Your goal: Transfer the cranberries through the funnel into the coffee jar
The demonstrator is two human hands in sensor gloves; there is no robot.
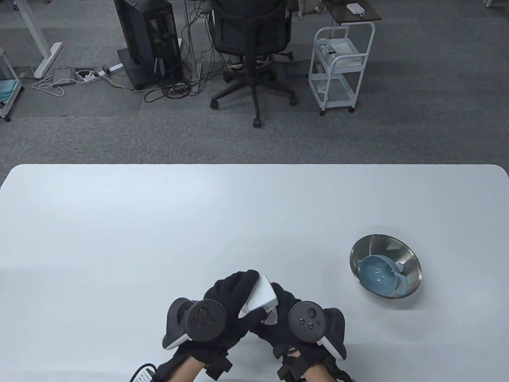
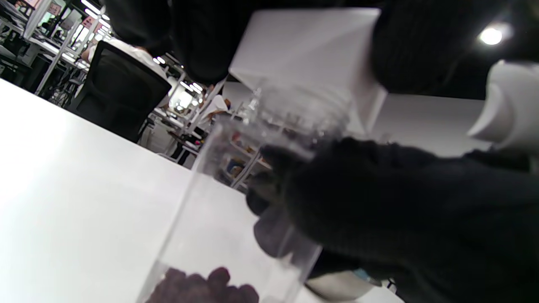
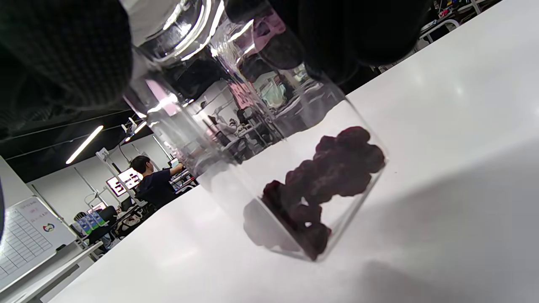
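Clear plastic walls of the coffee jar [image 3: 269, 168] stand upright on the tabletop [image 1: 159, 223], between my two hands near the front edge; a small heap of dark cranberries [image 3: 328, 185] lies at its bottom, so I judge the transfer itself done and the closing step in hand. My left hand [image 1: 226, 302] holds the white square lid [image 1: 260, 296] from above, tilted over the mouth; my right hand [image 1: 286, 314] wraps the jar's upper body, fingers [image 2: 337, 189] clenched round it just under the threaded neck [image 2: 303, 105]; neither grip is released. From the left wrist view the lid sits directly above the neck, touching or nearly so; I cannot tell whether it has caught the thread. That is the relation the next move turns on: the jar's long axis runs straight up, the lid must come down square along it, and at present it leans; I would level it before pressing or turning, with the right hand bracing the jar against twist. Off to my right, well apart, the blue funnel [image 1: 381, 274] rests inside the steel bowl [image 1: 391, 244]; no cranberries show there.
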